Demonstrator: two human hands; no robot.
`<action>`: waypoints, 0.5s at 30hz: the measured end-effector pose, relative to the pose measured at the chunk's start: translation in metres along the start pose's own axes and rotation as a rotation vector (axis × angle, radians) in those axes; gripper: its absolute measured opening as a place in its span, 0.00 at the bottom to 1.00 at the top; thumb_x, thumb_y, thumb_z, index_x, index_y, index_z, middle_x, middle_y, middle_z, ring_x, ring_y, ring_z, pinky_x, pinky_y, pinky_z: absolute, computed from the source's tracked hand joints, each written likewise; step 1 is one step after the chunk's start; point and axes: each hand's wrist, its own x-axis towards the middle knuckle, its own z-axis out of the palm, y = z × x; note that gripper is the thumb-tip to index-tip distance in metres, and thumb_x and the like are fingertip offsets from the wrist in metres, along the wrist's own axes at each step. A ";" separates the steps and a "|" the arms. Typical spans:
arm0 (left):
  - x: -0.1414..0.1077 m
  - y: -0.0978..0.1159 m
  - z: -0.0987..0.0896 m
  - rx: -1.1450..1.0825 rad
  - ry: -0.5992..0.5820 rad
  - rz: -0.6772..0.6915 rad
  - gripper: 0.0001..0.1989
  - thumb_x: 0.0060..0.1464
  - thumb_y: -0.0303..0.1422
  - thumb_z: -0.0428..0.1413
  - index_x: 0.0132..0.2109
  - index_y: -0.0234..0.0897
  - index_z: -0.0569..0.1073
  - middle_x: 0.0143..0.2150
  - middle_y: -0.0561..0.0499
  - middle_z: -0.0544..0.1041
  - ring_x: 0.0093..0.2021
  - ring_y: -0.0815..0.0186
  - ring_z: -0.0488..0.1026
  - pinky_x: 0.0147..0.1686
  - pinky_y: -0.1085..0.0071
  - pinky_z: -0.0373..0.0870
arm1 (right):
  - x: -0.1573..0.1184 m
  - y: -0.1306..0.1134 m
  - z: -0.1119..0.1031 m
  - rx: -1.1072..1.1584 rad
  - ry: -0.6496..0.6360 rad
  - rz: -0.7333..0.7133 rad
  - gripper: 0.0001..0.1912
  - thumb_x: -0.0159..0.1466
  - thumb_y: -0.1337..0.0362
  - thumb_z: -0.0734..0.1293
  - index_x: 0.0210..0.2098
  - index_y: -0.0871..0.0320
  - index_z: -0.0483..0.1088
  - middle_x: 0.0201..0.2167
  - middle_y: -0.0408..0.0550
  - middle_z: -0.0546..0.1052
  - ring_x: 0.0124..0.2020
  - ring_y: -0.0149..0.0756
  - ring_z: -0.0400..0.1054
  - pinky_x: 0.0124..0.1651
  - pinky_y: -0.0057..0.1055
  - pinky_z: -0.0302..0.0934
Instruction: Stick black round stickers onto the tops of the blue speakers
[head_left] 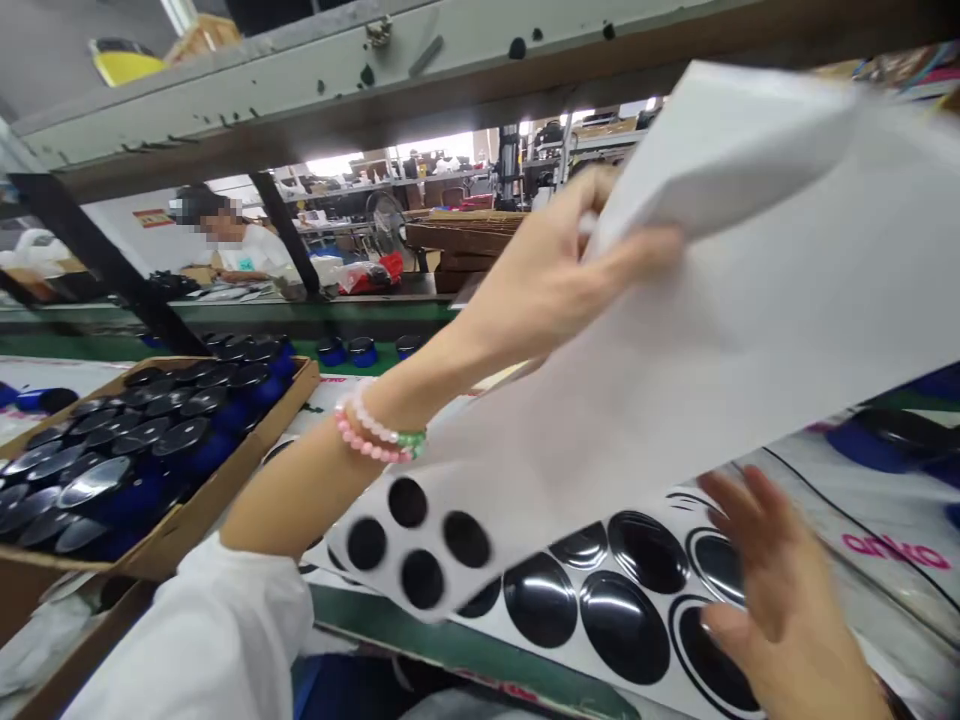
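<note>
My left hand (555,265), with beaded bracelets at the wrist, grips a large white sheet (637,360) by its folded upper edge. The sheet hangs slantwise across the view, and several black discs (424,578) show at its lower left end. Beneath it, on the bench, lies another white sheet with large glossy black discs (624,625), some ringed by thin black lines. Just to the right of these discs hovers my right hand (780,590), blurred, its fingers apart and nothing in them. Part of the lower sheet is hidden by the raised one.
At the left, a cardboard tray (300,395) holds several blue cups with glossy black tops (187,437). More blue pieces (363,351) stand behind it. A shelf beam (300,110) crosses overhead. A dark cable (847,515) runs along the right. Another person (251,250) sits across the bench.
</note>
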 end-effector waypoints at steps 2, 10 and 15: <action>0.008 0.025 -0.012 0.107 0.142 0.076 0.27 0.49 0.34 0.21 0.38 0.25 0.59 0.40 0.58 0.61 0.47 0.68 0.71 0.32 0.81 0.54 | 0.006 -0.013 0.020 0.139 -0.168 0.009 0.60 0.42 0.28 0.66 0.68 0.37 0.42 0.64 0.53 0.59 0.63 0.62 0.53 0.60 0.64 0.50; -0.029 0.010 -0.087 -0.129 0.710 0.025 0.10 0.60 0.25 0.42 0.48 0.31 0.61 0.42 0.58 0.73 0.50 0.71 0.74 0.45 0.77 0.70 | 0.022 -0.025 0.011 0.190 -0.396 0.413 0.34 0.46 0.43 0.74 0.48 0.50 0.69 0.47 0.57 0.75 0.47 0.54 0.72 0.47 0.44 0.71; -0.131 -0.061 -0.129 -0.096 0.940 -0.189 0.13 0.53 0.24 0.56 0.46 0.37 0.67 0.49 0.55 0.76 0.52 0.66 0.73 0.61 0.63 0.66 | 0.047 -0.038 -0.021 -0.055 -0.434 0.300 0.26 0.51 0.40 0.69 0.44 0.47 0.74 0.47 0.50 0.76 0.47 0.51 0.71 0.47 0.39 0.70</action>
